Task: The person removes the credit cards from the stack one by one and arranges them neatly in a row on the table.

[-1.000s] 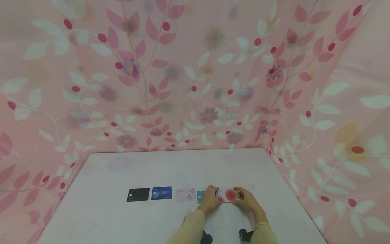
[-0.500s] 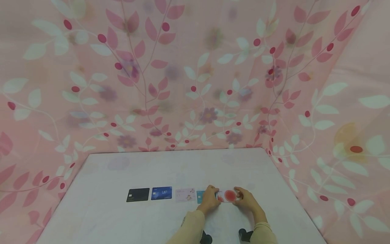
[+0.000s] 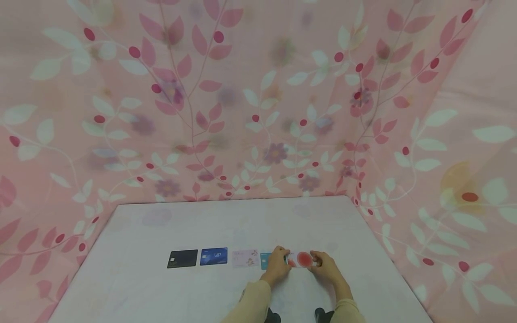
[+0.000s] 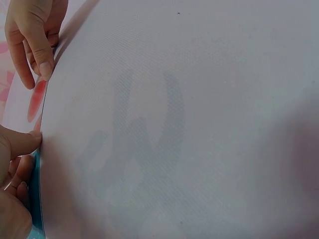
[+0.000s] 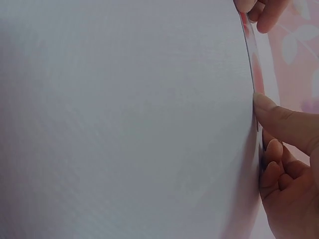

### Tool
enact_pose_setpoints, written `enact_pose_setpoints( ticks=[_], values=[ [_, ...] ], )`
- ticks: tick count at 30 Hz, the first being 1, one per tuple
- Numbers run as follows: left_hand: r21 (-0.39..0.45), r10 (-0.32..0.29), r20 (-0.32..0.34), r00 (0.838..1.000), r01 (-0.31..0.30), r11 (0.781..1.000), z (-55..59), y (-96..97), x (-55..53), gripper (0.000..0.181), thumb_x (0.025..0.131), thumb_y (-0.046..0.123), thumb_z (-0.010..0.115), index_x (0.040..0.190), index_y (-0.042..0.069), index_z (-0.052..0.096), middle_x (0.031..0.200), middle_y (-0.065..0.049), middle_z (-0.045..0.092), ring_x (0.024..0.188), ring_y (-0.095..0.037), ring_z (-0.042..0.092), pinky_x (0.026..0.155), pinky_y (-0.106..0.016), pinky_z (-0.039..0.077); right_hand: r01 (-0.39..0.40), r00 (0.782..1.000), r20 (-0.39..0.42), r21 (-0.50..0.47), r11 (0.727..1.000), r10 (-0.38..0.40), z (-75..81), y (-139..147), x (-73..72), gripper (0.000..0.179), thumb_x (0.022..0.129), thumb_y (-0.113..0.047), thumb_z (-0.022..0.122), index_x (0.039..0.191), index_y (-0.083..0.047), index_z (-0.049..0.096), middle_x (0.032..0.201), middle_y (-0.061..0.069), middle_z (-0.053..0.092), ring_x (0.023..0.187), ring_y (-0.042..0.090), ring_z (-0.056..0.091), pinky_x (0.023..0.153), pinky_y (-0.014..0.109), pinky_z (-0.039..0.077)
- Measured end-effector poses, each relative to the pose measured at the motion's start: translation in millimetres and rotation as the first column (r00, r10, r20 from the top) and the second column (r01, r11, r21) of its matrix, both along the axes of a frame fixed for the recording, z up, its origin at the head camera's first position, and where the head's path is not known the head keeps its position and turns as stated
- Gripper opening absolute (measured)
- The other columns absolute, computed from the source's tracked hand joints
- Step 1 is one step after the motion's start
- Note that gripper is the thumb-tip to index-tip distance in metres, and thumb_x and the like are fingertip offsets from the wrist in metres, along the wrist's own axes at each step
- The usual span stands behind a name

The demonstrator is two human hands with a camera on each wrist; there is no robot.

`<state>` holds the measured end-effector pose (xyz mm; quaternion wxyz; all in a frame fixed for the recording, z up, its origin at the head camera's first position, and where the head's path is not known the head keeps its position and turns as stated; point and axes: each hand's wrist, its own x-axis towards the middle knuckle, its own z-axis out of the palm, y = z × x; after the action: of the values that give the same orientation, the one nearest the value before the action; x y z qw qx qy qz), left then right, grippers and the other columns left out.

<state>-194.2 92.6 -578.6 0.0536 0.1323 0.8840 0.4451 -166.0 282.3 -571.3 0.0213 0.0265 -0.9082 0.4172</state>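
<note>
In the head view, a white card with a red circle lies flat on the table, at the right end of a row of cards. My left hand pinches its left end between thumb and fingers. The right hand pinches the opposite end. Beneath and beside the left hand is a teal card, partly covered by that hand. Both wrist views show the red-marked card edge-on, with the thumbs at its near edge.
Left of the teal card lie a pale pink card, a blue VIP card and a black card. They rest on a white-covered table. Floral curtains enclose the back and sides. Dark wrist devices sit below the sleeves.
</note>
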Motion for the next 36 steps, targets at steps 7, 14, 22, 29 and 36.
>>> enact_pose_setpoints(
  ticks=[7, 14, 22, 29, 36],
  values=[
    [0.009, -0.005, -0.024, 1.0, 0.005, 1.0, -2.9, -1.3, 0.5, 0.042, 0.074, -0.004, 0.07, 0.115, -0.004, 0.062, 0.106, -0.012, 0.053, 0.098, -0.029, 0.053, 0.092, -0.046, 0.044, 0.056, 0.998, 0.018, 0.035, 0.998, -0.057, -4.2, -4, -0.4, 0.046, 0.07, 0.004, 0.074, 0.114, 0.009, 0.061, 0.085, 0.004, 0.056, 0.069, 0.01, 0.042, 0.061, 0.023, 0.037],
    [-0.003, -0.018, -0.085, 0.996, 0.018, 1.0, -4.3, -2.7, 3.1, 0.039, 0.074, -0.004, 0.07, 0.112, -0.005, 0.063, 0.106, -0.015, 0.054, 0.098, -0.032, 0.054, 0.092, -0.048, 0.044, 0.058, 0.998, 0.026, 0.037, 0.998, -0.059, -5.6, -4, 0.7, 0.046, 0.071, 0.004, 0.074, 0.114, 0.008, 0.06, 0.085, 0.005, 0.056, 0.071, 0.012, 0.043, 0.062, 0.023, 0.038],
    [0.003, -0.018, -0.062, 0.998, 0.018, 1.0, -4.4, -2.8, 2.9, 0.039, 0.076, -0.004, 0.069, 0.114, -0.004, 0.063, 0.105, -0.013, 0.054, 0.098, -0.03, 0.055, 0.092, -0.046, 0.045, 0.061, 0.998, 0.026, 0.054, 0.997, -0.063, -6.6, -4, -0.5, 0.045, 0.072, 0.004, 0.074, 0.115, 0.009, 0.06, 0.086, 0.005, 0.056, 0.071, 0.013, 0.043, 0.061, 0.023, 0.038],
    [0.027, -0.046, -0.09, 0.995, 0.049, 0.998, -2.5, -7.3, 3.4, 0.041, 0.072, -0.006, 0.07, 0.113, -0.006, 0.063, 0.104, -0.014, 0.053, 0.096, -0.03, 0.054, 0.09, -0.045, 0.046, 0.042, 0.998, 0.041, 0.057, 0.997, -0.045, -1.9, -4, -0.6, 0.047, 0.072, 0.003, 0.074, 0.117, 0.008, 0.059, 0.086, 0.004, 0.055, 0.072, 0.013, 0.042, 0.063, 0.024, 0.038],
    [0.053, -0.081, -0.095, 0.992, 0.086, 0.995, -10.1, -10.6, -0.4, 0.043, 0.072, -0.006, 0.069, 0.114, -0.005, 0.062, 0.106, -0.011, 0.053, 0.096, -0.025, 0.053, 0.088, -0.04, 0.047, -0.008, 0.993, 0.122, 0.123, 0.992, -0.007, 9.4, -4, -7.5, 0.052, 0.067, -0.004, 0.079, 0.117, -0.002, 0.061, 0.086, 0.004, 0.054, 0.078, 0.018, 0.046, 0.067, 0.032, 0.039]
  ],
)
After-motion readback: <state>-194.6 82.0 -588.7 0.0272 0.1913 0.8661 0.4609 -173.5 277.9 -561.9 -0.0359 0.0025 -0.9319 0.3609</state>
